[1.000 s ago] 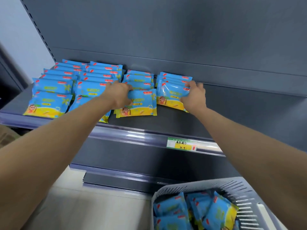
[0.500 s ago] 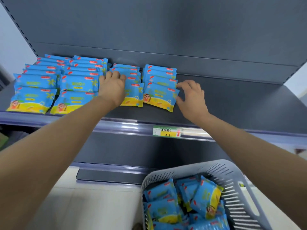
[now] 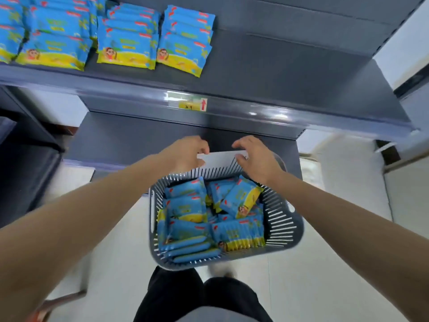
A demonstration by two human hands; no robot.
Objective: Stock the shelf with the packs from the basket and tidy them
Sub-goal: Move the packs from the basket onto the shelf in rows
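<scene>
Blue and yellow packs [image 3: 125, 40] lie in several overlapping rows on the left half of the grey shelf [image 3: 278, 70]. Below, a grey slotted basket [image 3: 282, 226] holds several more of the same packs [image 3: 209, 219], some flat, some tilted. My left hand [image 3: 185, 153] and my right hand [image 3: 256, 159] hover side by side over the basket's far rim, fingers curled and apart, nothing in either. Both hands are above the packs, not touching them.
A price label [image 3: 188, 102] sits on the shelf's front rail. The right half of the shelf is bare. A lower dark shelf [image 3: 130, 140] runs behind the basket. My dark-trousered legs [image 3: 199, 298] stand on a pale tiled floor [image 3: 325, 275].
Both hands have left the packs on the shelf and come down to the basket. My view has tilted downward, so the shelf now sits at the top.
</scene>
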